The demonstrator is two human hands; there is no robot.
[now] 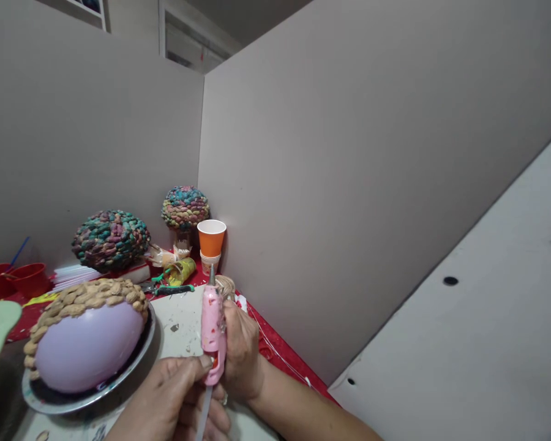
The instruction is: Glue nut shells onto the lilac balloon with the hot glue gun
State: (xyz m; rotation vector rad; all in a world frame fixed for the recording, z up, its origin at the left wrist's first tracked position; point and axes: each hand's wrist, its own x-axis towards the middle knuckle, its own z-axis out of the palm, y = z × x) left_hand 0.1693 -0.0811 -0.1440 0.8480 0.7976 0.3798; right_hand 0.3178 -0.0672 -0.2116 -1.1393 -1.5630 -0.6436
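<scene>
A pink hot glue gun (pixel 212 324) points its metal nozzle upward in front of me. My right hand (pixel 241 346) is wrapped round its right side. At the gun's lower end, my left hand (pixel 174 392) presses its thumb near an orange part in the opening, fingers curled beneath. A translucent glue stick (pixel 204 413) runs out of the gun's back end, passing in front of the left fingers. To the left, a lilac balloon (pixel 94 349) partly covered with unshelled peanuts (pixel 89 297) rests in a metal dish (pixel 85 404).
Behind stand two painted, peanut-covered balls (pixel 112 240), one raised on a stem. Near the corner are an orange cup (pixel 212 240), a yellow container on its side (pixel 181 271) and green-handled pliers (pixel 174 290). Red cups (pixel 31 280) and a pale green bowl (pixel 2 315) are left. Grey panels (pixel 349 153) enclose the table.
</scene>
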